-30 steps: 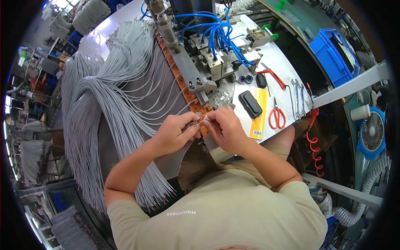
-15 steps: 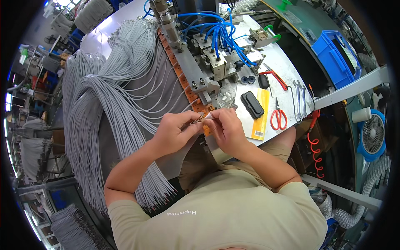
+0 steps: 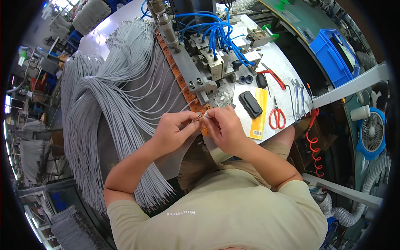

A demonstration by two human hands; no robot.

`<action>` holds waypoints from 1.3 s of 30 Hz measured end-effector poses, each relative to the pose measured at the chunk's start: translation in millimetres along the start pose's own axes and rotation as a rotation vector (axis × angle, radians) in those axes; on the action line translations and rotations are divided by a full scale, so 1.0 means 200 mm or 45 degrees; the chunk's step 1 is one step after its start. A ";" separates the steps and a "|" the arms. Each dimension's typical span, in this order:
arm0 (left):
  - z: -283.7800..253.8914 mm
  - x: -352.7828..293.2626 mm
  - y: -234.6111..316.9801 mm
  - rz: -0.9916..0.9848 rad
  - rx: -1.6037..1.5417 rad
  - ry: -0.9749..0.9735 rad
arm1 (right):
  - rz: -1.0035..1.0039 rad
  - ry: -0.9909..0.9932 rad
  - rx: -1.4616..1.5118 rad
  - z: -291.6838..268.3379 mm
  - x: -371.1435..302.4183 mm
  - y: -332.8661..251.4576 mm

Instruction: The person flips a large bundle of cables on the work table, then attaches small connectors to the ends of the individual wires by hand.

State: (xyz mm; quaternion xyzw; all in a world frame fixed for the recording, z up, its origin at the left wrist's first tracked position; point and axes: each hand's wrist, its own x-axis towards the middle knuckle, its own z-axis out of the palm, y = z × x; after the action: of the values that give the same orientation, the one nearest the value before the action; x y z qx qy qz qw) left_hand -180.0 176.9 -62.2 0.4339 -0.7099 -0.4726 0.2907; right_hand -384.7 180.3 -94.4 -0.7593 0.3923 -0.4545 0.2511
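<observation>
My left hand (image 3: 171, 130) is closed in a pinch on thin brownish wire ends (image 3: 197, 119). Fingertips of my right hand (image 3: 225, 128) meet it from the other side, pinched on a small white piece (image 3: 206, 114) that is mostly hidden. Both hands work just above the near end of an orange slotted strip (image 3: 178, 75). Grey cables (image 3: 112, 96) lie in a thick bundle to the left, and several single ones run across to the strip. Whether the held wires belong to one of these cables is hidden by my fingers.
Beyond my hands stands a metal machine (image 3: 214, 62) with blue air tubes (image 3: 216, 29). On the white table (image 3: 275, 58) to the right lie a black case (image 3: 250, 104), a yellow packet (image 3: 260, 112), red-handled scissors (image 3: 276, 118), wrenches (image 3: 296, 100) and red-handled pliers (image 3: 275, 77). Clear plastic pieces (image 3: 223, 95) sit beside the strip.
My hands stay together at nearly the same spot, with the right fingers shifted slightly. The whole view has slid a little to the left.
</observation>
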 end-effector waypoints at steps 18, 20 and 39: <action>0.04 0.02 -0.04 0.463 0.744 0.121 | 0.945 -0.116 0.700 0.00 0.01 0.29; 0.05 0.02 -0.04 0.453 0.762 0.128 | 0.842 -0.090 0.575 0.00 0.00 0.25; 0.02 -0.02 0.02 0.288 0.881 -0.003 | 0.729 -0.045 0.363 0.01 -0.02 0.23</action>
State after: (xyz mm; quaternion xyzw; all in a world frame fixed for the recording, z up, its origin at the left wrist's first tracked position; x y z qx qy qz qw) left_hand -182.9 182.5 -60.7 0.4249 -0.8715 -0.1697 0.1763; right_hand -400.4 157.4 -131.3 -0.5832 0.5179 -0.4024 0.4793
